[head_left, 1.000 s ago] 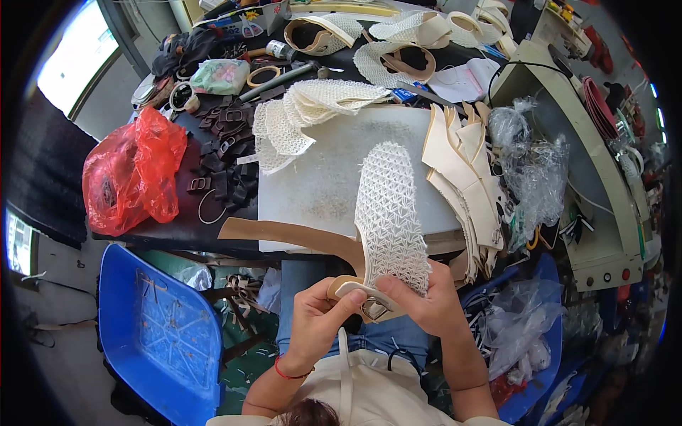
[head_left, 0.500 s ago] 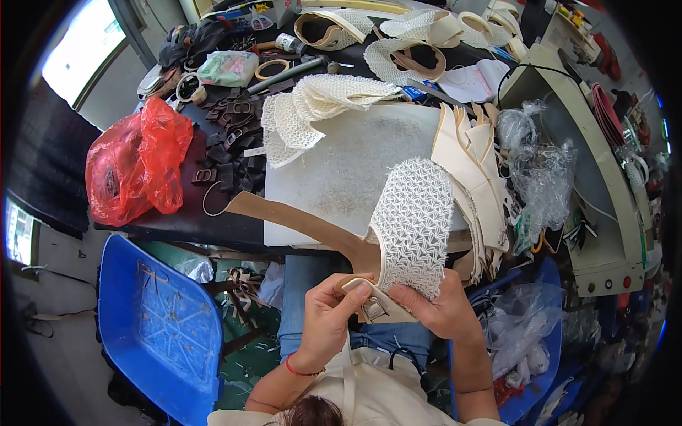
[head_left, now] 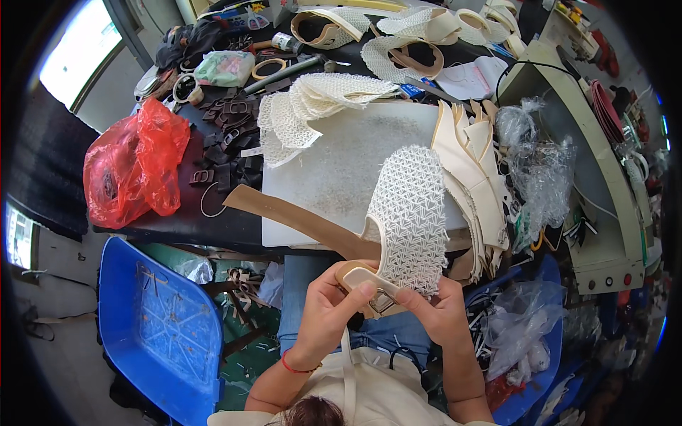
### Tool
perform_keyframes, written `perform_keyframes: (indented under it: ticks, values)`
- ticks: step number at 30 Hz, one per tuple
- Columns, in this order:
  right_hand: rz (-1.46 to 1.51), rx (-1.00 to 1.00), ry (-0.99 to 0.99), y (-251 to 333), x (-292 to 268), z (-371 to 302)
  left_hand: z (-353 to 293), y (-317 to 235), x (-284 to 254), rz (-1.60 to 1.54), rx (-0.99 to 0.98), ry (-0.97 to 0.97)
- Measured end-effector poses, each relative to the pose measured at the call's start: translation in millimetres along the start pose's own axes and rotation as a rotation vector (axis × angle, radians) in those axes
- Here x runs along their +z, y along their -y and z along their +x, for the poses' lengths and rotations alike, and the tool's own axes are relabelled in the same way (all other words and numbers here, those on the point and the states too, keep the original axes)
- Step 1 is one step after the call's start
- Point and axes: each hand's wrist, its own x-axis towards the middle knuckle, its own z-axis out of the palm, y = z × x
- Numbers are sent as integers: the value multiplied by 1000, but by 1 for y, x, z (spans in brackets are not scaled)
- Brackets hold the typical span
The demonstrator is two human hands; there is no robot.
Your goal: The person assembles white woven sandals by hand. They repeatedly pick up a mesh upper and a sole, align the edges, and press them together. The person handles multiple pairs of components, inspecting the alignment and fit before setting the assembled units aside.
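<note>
Over my lap I hold a shoe upper (head_left: pixel 410 216) with a white woven mesh front, a cream edge and a long brown strip reaching out to the left. Closed on its cream strap end is my left hand (head_left: pixel 328 304), thumb pressed on top. My right hand (head_left: pixel 439 312) pinches the lower right part of the same upper, thumb beside a metal buckle (head_left: pixel 383 304). Fingers behind the piece are partly hidden. Just beyond it lies a pale work board (head_left: pixel 341 184) on the dark table.
Woven mesh pieces (head_left: pixel 312 106) lie on the board's far left, and stacked cream pieces (head_left: pixel 462 177) on its right. Dark buckled straps (head_left: pixel 231 142) and a red plastic bag (head_left: pixel 138 167) are farther left. Below stands a blue bin (head_left: pixel 160 326); a beige machine (head_left: pixel 604 213) is at right.
The shoe upper has tipped and shifted slightly left. My right hand has moved a little left with it; more of the curled cream strap end now shows by my left thumb.
</note>
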Motion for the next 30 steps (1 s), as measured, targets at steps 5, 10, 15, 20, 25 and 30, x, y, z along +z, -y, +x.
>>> perform_keyframes:
  ticks: [5,10,15,20,25,30]
  values:
    - [-107,11,4,-3,1,0,0,7,-6,9,40,-24]
    - [-85,-170,-88,-15,-2,-4,1,3,-4,-26,53,-87]
    - [-177,-165,-123,-20,-9,-14,0,-2,10,-136,-3,-92]
    - [-247,-154,-132,-16,-8,-15,-4,7,-1,-38,2,-64]
    - [-256,-95,-132,-21,-6,-18,-1,8,1,-87,-63,-89]
    - [-211,-173,-128,-23,-5,-17,1,5,2,-95,-43,-124]
